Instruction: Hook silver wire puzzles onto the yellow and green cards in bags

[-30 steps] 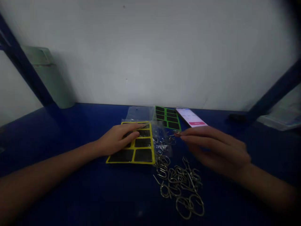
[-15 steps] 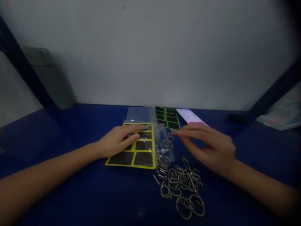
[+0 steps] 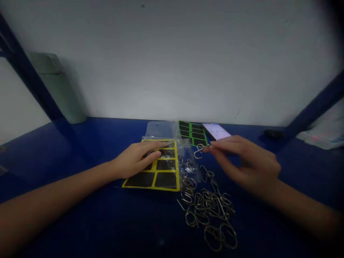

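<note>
Right hand [image 3: 248, 165] pinches a hook [image 3: 199, 151], left hand [image 3: 137, 159] lies on the sheet [image 3: 166, 180], finger closure indeterminable; apparently a hook-handling step, next requiring a steady pinch.

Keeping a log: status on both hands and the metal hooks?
Left hand over yellow-bordered sheet. Right hand pinching a hook. Loose hooks heaped nearer the camera. Clear plastic overlapping some hooks.

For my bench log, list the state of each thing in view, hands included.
Left hand: lying over the yellow-framed sheet.
Right hand: fingertips closed on a metal hook.
Metal hook: held up, curved end exposed.
Loose hooks: jumbled in a heap.
Yellow-framed sheet: flat, partly covered.
Green-framed sheet: lying flat.
Clear plastic: creased near the hooks.
Phone: screen lit.
Pale green bottle: standing, top on.
</note>
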`<state>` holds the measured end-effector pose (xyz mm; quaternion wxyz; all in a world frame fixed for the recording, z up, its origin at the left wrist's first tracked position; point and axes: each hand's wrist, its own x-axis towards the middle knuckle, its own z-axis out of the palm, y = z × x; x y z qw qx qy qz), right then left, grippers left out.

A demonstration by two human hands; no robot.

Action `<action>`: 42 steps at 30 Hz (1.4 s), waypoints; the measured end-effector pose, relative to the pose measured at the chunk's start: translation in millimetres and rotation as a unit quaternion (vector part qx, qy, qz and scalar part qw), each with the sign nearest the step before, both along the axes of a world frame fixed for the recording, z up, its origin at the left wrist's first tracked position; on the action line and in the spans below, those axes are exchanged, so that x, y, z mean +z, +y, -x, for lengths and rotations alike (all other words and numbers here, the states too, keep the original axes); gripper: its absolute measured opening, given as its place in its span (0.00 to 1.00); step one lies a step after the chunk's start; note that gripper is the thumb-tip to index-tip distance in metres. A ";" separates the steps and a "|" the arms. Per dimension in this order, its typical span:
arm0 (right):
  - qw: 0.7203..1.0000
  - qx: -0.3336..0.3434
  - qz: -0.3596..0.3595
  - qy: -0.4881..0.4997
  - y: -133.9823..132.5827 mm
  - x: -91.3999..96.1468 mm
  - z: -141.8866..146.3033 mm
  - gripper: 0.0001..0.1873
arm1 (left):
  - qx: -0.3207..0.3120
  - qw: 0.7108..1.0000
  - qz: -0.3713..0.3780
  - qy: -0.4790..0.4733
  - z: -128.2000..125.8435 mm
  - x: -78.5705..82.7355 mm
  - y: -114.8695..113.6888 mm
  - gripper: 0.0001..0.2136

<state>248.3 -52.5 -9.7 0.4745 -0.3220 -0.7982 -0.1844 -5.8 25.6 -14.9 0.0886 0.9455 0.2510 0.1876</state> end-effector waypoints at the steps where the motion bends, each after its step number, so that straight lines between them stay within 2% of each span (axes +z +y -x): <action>1: 1.000 -0.007 -0.025 0.004 -0.8 -0.2 0.1 0.18 | 0.000 1.000 0.002 -0.001 0.1 0.0 -0.1 0.17; 4: 0.998 -0.003 -0.061 -0.028 -2.8 -2.7 0.2 0.17 | 0.003 1.000 0.009 -0.009 0.4 0.1 -0.3 0.17; 8: 0.995 0.018 -0.034 -0.087 -5.4 -6.3 1.1 0.15 | -0.002 0.999 0.023 -0.026 0.4 1.1 -0.7 0.17; 13: 0.994 0.016 -0.031 -0.101 -9.3 -3.3 7.8 0.13 | -0.033 0.998 0.049 -0.032 -1.6 5.1 -4.6 0.17; 20: 0.986 0.100 0.025 -0.134 -0.3 -8.0 17.6 0.13 | -0.059 0.996 0.053 -0.036 -4.0 10.6 -10.5 0.17; 29: 0.972 0.126 0.087 -0.179 6.8 -11.5 6.4 0.15 | -0.049 0.998 0.029 -0.027 -2.5 7.0 -6.4 0.16; 35: 0.964 0.079 0.218 -0.132 13.8 -11.8 -11.6 0.13 | -0.003 1.000 0.002 -0.006 -1.2 4.1 -3.0 0.17; 38: 0.947 0.063 0.283 -0.139 14.0 -13.1 -10.4 0.18 | 0.008 1.000 -0.008 -0.005 -1.2 2.4 -2.0 0.17; 42: 0.933 0.050 0.336 -0.115 11.7 -15.5 -3.5 0.17 | 0.014 1.000 -0.014 0.000 -1.4 1.9 -2.1 0.17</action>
